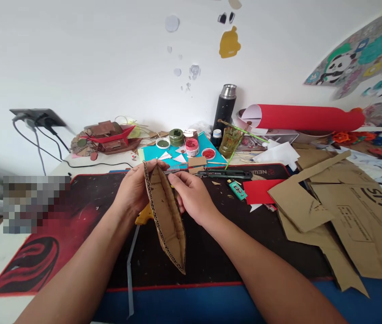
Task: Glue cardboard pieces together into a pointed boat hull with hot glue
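A boat-shaped cardboard hull [167, 211] is held up over the dark desk mat [218, 252], its pointed near end tilted down toward me. My left hand [136, 184] grips the hull's far left side, with part of its fingers behind the cardboard. On the far right edge, my right hand [191, 193] pinches the wall between thumb and fingers. Below the hull lies a yellow glue gun [144, 215], partly hidden by my left hand and the cardboard. A pale strip [130, 265] runs from it toward the mat's front edge.
A black utility knife [225, 174] lies beyond my right hand. Cut cardboard [356, 216] is piled at right, near red paper [261, 191]. Open paint jars [192, 146] stand on a blue sheet, by a black thermos [225, 108]. A finished-looking model boat [106, 137] sits back left.
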### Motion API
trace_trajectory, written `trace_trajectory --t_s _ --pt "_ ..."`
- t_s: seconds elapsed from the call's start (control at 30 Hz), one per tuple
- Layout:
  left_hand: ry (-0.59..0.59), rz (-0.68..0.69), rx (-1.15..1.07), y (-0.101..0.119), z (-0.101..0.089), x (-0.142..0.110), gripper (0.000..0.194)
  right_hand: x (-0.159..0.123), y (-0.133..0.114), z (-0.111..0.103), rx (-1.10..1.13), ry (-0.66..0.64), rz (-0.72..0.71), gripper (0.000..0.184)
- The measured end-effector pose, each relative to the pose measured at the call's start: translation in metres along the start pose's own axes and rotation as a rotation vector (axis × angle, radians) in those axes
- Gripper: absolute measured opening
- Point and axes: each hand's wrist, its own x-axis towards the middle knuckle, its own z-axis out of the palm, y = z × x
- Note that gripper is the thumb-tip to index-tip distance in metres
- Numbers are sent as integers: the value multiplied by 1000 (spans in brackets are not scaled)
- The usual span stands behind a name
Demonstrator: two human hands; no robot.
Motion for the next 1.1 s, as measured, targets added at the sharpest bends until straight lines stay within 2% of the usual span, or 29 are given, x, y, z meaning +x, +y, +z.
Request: trace_trajectory --t_s 0.13,0.33,0.8,1.1 --pt "-37 -8 -27 -1 -2 0 28 0 1 0 -14 5 0 42" --pt "-120 -97 -82 2 2 -3 25 1 4 -2 10 -26 16 43" --pt "-139 -162 -162 -1 5 -6 27 1 3 1 84 -67 94 49" --pt "-108 -119 -223 1 3 -4 25 0 1 1 79 -68 105 55"
